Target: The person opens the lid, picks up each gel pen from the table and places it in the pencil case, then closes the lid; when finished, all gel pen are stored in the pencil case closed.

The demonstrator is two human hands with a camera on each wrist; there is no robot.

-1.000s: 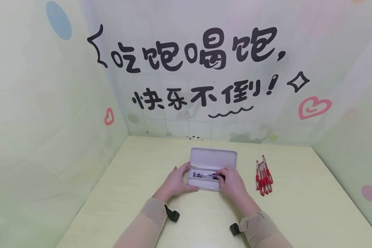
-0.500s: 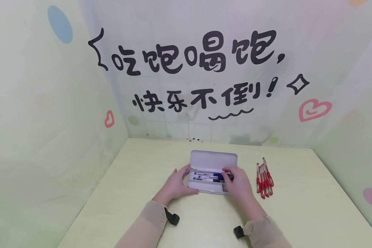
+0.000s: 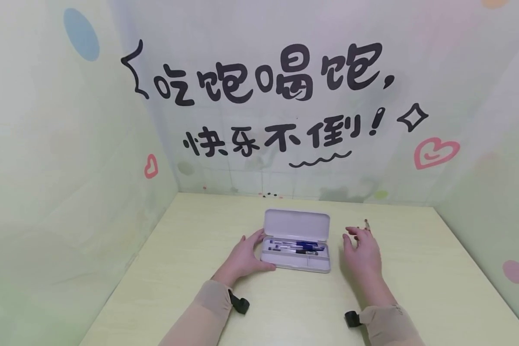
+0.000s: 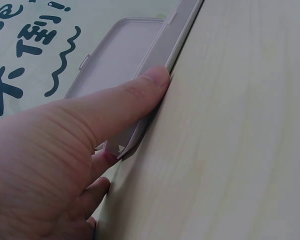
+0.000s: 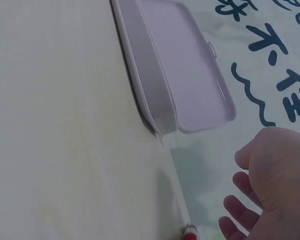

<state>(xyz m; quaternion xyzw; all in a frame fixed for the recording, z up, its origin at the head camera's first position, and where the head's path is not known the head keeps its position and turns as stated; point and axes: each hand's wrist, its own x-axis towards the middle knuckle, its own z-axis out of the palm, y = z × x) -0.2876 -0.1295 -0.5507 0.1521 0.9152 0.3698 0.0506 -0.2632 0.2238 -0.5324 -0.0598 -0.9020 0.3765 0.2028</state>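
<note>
Two sleeves [image 3: 203, 307]: tan, one per forearm, lower edge of the head view.
Wrist gadgets [image 3: 352, 319]: two, black, one on the inner side of each cuff.
Table [image 3: 294, 312]: one, pale, wood-grained.
Left hand [image 3: 242, 259]: grasping the left end of the pencil case [image 3: 287, 260]; thumb on the near side, fingers round toward the back corner.
Right hand [image 3: 364, 254]: grip slack, fingers loosely bent, nothing seen between thumb and fingertips. Right of the case, apart from it.
Case: one, pale lilac, on the table between the two hands. Three compartments [image 3: 318, 262]: one long at the back, two in front, the left of these longer.
Pens in case: three made out, lying lengthwise in the back compartment; two blue pens [image 3: 320, 248], one black pen [image 3: 308, 252].
Red pen [image 5: 190, 236]: one end certain, beyond the right hand in the head view; the hand hides the rest, so full number cannot be told.
Lid [image 3: 296, 225]: one, raised, leaning back from the case's far edge.
Walls [image 3: 242, 29]: three, pale; one back, two side.
Writing [image 3: 285, 134]: two dark lines on the back wall, four large characters each.
Hearts [image 3: 417, 156]: two, pink outlines; one left wall, one back wall.
</note>
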